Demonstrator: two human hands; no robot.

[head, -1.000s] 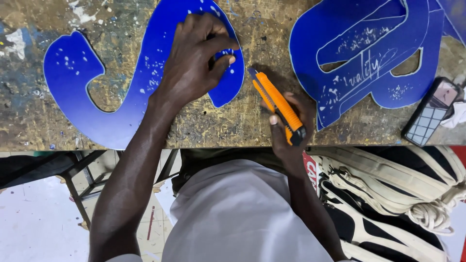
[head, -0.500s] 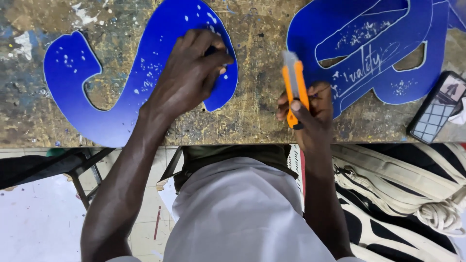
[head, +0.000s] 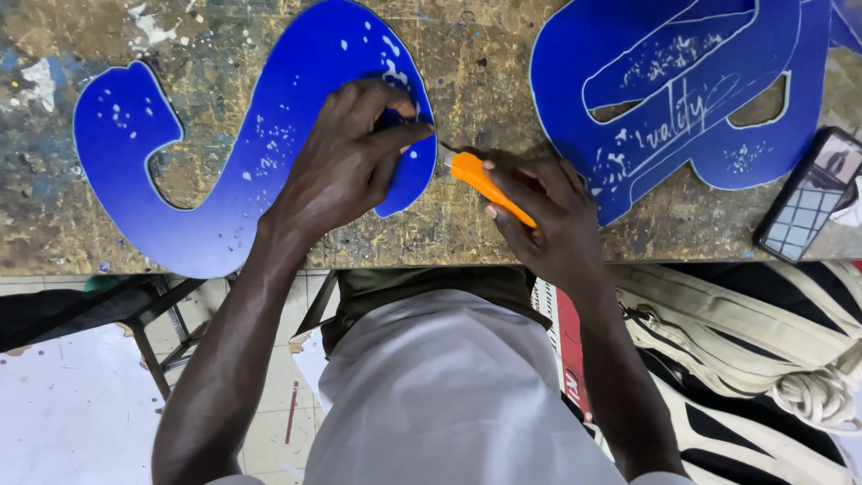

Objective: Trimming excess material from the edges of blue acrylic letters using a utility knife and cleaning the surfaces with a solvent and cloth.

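Both hands work at the near edge of a paint-spattered wooden bench [head: 485,81]. On the left, the left hand [head: 346,157] lies palm down on a curved blue cut-out [head: 260,153], fingers bent and pressing on its right end, thumb stretched toward the edge; it grips nothing, only holds the sheet flat. Just beside it, the right hand [head: 548,220] is closed around an orange utility knife [head: 489,184], whose tip points left and meets the right edge of the cut-out, close to the left thumb. This cut-out lies flat on the bench, sweeping from the left side up to the top middle, and is dotted with white specks. A second, larger blue cut-out [head: 682,99] lies to the right, well apart from the knife, with white scribed lines and handwriting on its face. A phone [head: 808,193] rests at the right edge of the bench, its screen up, near that larger piece. Below the bench edge, the person's white shirt [head: 449,395] fills the middle, and a cream bag with a rope cord [head: 790,359] sits on the right.
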